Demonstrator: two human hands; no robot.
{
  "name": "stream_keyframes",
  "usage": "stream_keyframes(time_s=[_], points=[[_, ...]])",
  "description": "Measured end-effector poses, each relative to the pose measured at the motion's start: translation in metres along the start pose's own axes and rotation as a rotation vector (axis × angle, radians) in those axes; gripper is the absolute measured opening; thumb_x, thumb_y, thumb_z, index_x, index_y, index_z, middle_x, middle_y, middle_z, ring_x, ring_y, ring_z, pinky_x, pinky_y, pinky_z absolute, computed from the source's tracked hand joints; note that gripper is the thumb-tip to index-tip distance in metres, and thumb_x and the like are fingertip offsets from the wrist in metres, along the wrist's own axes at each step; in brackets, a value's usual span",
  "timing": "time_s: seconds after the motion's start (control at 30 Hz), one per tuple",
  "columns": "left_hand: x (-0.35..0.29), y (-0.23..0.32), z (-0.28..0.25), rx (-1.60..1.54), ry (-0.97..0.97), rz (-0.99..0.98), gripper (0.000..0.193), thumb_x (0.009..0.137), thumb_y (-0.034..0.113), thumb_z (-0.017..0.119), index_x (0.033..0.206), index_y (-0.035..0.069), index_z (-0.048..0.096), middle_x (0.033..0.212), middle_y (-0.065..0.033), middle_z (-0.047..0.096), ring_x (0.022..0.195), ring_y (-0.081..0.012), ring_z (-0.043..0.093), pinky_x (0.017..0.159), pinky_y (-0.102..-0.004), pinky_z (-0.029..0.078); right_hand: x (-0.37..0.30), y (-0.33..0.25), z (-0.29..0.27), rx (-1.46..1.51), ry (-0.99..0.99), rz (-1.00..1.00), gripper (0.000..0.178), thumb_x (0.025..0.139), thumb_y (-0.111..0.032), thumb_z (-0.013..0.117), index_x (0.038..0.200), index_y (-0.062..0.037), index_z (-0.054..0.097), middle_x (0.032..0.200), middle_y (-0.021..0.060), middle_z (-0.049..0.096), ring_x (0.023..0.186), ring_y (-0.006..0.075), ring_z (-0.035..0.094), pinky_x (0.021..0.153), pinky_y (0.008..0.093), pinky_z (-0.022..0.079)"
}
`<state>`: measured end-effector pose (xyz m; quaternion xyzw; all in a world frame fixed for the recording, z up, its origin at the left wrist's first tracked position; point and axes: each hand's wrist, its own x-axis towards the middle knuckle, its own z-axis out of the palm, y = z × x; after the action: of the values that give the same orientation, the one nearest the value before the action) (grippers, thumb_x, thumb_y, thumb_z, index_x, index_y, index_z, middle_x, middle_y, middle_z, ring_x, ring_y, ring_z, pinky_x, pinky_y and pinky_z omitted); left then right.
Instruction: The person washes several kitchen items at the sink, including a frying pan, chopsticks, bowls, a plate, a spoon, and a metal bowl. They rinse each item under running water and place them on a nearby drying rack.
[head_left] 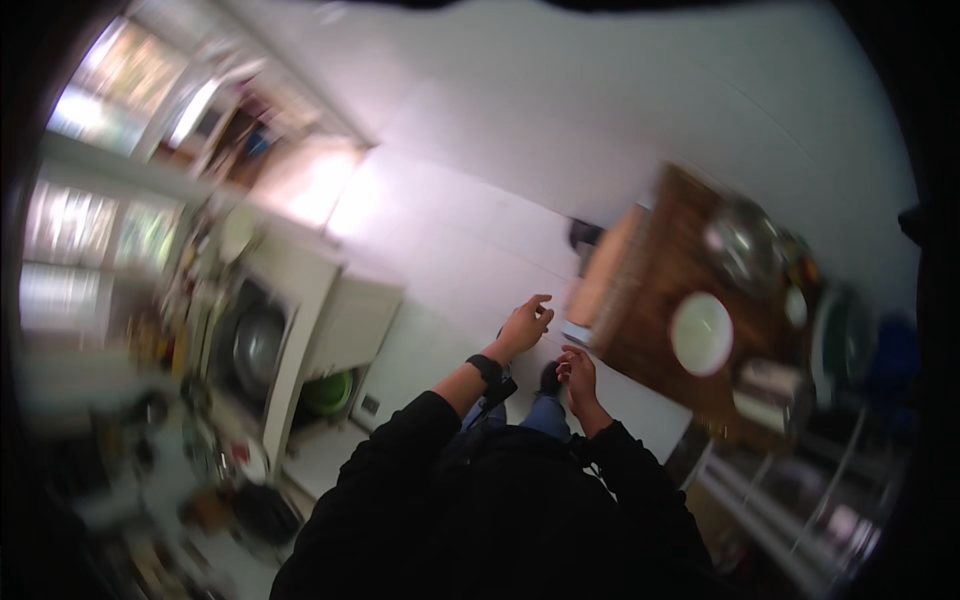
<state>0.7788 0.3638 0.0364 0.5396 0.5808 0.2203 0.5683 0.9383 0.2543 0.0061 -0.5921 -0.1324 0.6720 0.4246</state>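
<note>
My left hand (524, 325) is held out in front of me above the floor, fingers loosely bent and apart, with nothing in it. A black band (485, 371) is on that wrist. Close by, my right hand (578, 379) is also raised, its fingers slightly curled and apart, holding nothing. Nearest to both hands is the corner of a brown wooden table (640, 345). On the table stand a white bowl (702, 334) and a shiny metal bowl (744, 246). Neither hand touches the table or the bowls.
A counter with a metal sink (258, 345) runs along the left. Beneath it sits a green basin (327, 393). Pale floor (450, 215) lies between counter and table. A white metal rack (800, 500) stands at the lower right. The picture's edges are blurred.
</note>
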Motion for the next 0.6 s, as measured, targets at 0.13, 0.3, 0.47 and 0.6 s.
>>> stream_keyframes(time_s=[0.13,0.3,0.47,0.6], points=[[-0.117,-0.069,-0.131,-0.132,0.450,-0.135,0.039,0.093,0.020,0.055,0.128,0.002,0.054,0.093,-0.0116,0.068,0.072,-0.0185,0.068,0.069,-0.0313,0.054,0.010,0.028,0.143,-0.427,-0.411,-0.033,0.022,0.094,-0.018,0.051,0.109,-0.0056,0.061,0.081,0.0019,0.062,0.066,0.0091,0.054,0.060,0.0231,0.043],[-0.286,-0.206,-0.245,-0.447,0.981,-0.169,0.036,0.094,0.022,0.055,0.125,0.003,0.055,0.090,-0.0087,0.067,0.067,-0.0160,0.066,0.060,-0.0295,0.050,-0.039,0.118,0.331,-0.769,-0.838,-0.059,0.023,0.095,-0.019,0.052,0.109,-0.0040,0.062,0.082,0.0012,0.062,0.067,0.0077,0.054,0.061,0.0221,0.045],[-0.444,-0.358,-0.331,-0.786,1.454,-0.229,0.031,0.094,0.022,0.056,0.118,0.003,0.058,0.088,-0.0083,0.066,0.065,-0.0152,0.064,0.059,-0.0311,0.051,-0.114,0.276,0.491,-0.971,-1.159,0.070,0.022,0.095,-0.018,0.054,0.110,-0.0036,0.062,0.085,0.0019,0.062,0.071,0.0073,0.056,0.063,0.0220,0.045],[-0.563,-0.450,-0.372,-0.870,1.736,-0.358,0.027,0.094,0.020,0.057,0.113,0.002,0.059,0.086,-0.0092,0.065,0.065,-0.0179,0.064,0.058,-0.0334,0.052,-0.176,0.378,0.582,-1.147,-1.357,0.126,0.020,0.096,-0.017,0.053,0.109,-0.0033,0.061,0.086,0.0019,0.062,0.072,0.0088,0.056,0.064,0.0235,0.046]])
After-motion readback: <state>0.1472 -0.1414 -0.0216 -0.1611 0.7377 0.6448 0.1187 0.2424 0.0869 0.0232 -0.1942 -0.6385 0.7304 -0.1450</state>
